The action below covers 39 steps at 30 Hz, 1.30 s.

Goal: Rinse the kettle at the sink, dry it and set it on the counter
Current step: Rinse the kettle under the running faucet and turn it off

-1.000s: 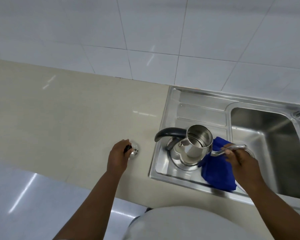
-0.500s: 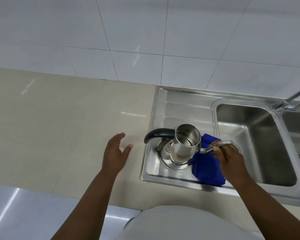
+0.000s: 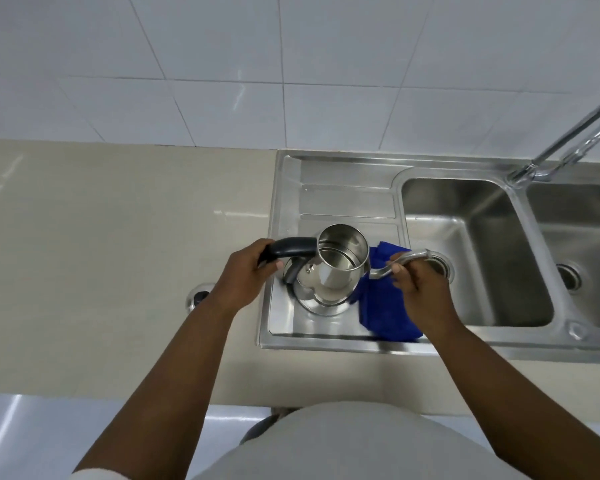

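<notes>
Steel kettle, lid off and apparently empty, stands on the sink drainboard at frame centre, touching a blue cloth. Beige bench fills the left; white tiles above. Left hand grip is clamped on the black handle; right hand grip on the spout.

Steel kettle w/ lid off, mouth facing up, sitting mid-frame on sink drainboard, shiny inside showing. Black handle is sticking out to frame-left, curved spout to frame-right. Beige counter is lying just left of it.
</notes>
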Available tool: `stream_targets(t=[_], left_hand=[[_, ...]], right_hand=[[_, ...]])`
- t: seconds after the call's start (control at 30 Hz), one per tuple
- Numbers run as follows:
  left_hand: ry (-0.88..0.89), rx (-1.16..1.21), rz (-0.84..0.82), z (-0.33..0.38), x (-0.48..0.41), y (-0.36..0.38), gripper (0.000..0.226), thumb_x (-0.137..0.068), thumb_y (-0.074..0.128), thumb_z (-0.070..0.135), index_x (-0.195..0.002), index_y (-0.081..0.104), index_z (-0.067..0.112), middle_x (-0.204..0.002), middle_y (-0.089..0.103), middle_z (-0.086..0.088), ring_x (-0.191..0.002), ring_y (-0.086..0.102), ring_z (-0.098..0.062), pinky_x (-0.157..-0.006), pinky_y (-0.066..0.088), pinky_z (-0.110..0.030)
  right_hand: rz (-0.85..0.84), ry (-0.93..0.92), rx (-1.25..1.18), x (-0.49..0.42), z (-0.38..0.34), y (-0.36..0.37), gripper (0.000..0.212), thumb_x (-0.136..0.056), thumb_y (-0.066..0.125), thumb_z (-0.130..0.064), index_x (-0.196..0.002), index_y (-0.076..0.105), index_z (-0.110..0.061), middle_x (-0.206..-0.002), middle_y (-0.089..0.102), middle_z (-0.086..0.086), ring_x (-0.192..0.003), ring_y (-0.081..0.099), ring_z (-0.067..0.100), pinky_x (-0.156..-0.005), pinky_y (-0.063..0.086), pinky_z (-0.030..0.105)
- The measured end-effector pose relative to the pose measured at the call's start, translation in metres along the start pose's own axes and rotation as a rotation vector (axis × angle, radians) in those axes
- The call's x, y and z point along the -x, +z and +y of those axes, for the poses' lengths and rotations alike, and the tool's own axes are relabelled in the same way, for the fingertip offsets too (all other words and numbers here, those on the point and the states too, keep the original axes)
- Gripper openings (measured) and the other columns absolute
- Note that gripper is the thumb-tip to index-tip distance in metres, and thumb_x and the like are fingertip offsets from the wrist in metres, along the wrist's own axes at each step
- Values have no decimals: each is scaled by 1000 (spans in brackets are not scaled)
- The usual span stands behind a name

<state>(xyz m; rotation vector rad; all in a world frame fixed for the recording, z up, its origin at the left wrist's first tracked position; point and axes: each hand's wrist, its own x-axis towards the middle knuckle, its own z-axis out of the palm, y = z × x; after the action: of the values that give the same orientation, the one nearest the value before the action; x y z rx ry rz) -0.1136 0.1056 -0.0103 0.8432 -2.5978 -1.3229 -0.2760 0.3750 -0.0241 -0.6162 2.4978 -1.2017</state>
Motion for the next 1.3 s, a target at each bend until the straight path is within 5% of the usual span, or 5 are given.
stream_targets(t=[0.33,0.7,0.93,1.1,1.3], left_hand=[[-45,-69,179,74,33,9,23,-88,68,17,-109,63,21,-82,63,14,-74,57,3,-64,37,-1],[-58,18,173,170,14,119,22,-89,66,20,-109,62,28,-90,64,16,-84,59,1,-72,40,-12],[-76,102,77,216,-24,200,21,-88,67,19,-105,63,31,-93,67,11,-88,62,-6,-74,44,-16],[-68,22,32,239,-61,237,17,-89,66,18,-103,60,27,-86,62,13,-79,56,-3,-67,38,-11],[-88,-46,-21,253,-108,261,19,-91,63,23,-109,59,19,-83,60,6,-74,55,-7,-63,40,-18]], right_hand=[[-130,-18,-266,-12,14,-48,19,-100,57,-22,-99,65,-39,-101,74,-11,-95,73,12,-94,58,47],[-7,-24,-289,-23,88,-168,11,-97,59,-34,-101,68,-39,-97,76,-9,-92,74,15,-91,58,46],[93,35,-219,-40,141,-237,12,-98,61,-21,-104,69,-27,-93,73,-8,-86,70,-3,-83,50,12],[132,72,-156,-67,170,-265,9,-97,62,-24,-100,69,-28,-90,76,1,-87,73,24,-91,57,48],[117,89,-150,-112,184,-287,12,-97,62,-24,-99,68,-33,-92,75,-2,-88,74,25,-93,56,52]])
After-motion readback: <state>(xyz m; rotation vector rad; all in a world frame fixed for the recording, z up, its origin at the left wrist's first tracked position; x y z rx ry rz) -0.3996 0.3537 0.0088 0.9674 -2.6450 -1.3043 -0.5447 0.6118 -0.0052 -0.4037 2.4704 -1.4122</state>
